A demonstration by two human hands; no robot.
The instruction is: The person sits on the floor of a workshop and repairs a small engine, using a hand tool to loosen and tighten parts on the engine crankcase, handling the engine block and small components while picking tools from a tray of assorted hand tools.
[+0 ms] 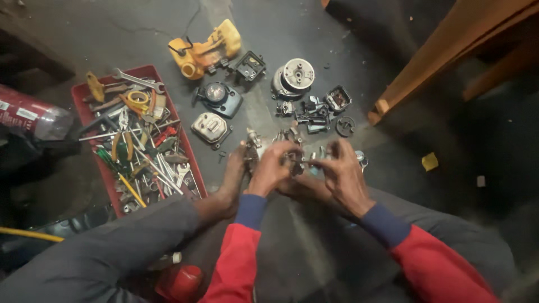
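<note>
1. Nearest to me are my own legs in grey trousers and my red sleeves with blue cuffs; I sit on the concrete floor [269, 33] with both hands out in front.
2. My left hand [270, 168] has its fingers curled shut around a small metal engine part [292, 159], gripping it from the left.
3. My right hand [343, 175] comes in from the right, thumb and forefinger pinched together at that same part. Whether they nip a screw or a slim tool I cannot tell; the spot is blurred.
4. The part sits between the two hands, just above the floor. Its long axis seems to run left to right, from one palm toward the other fingertips. The left hand carries it, so it is the nearer hand; the right only meets its right end.
5. A bare foot [230, 188] rests just left of the left hand.
6. Further left lies a red tray [84, 92] heaped with spanners, pliers and screwdrivers.
7. Beyond the hands, well apart from them, loose engine pieces are spread out: a grey cover [210, 128], a round flywheel housing [293, 77], a dark blue casing [219, 98].
8. Farthest off lies a yellow tank body [208, 50].
</note>
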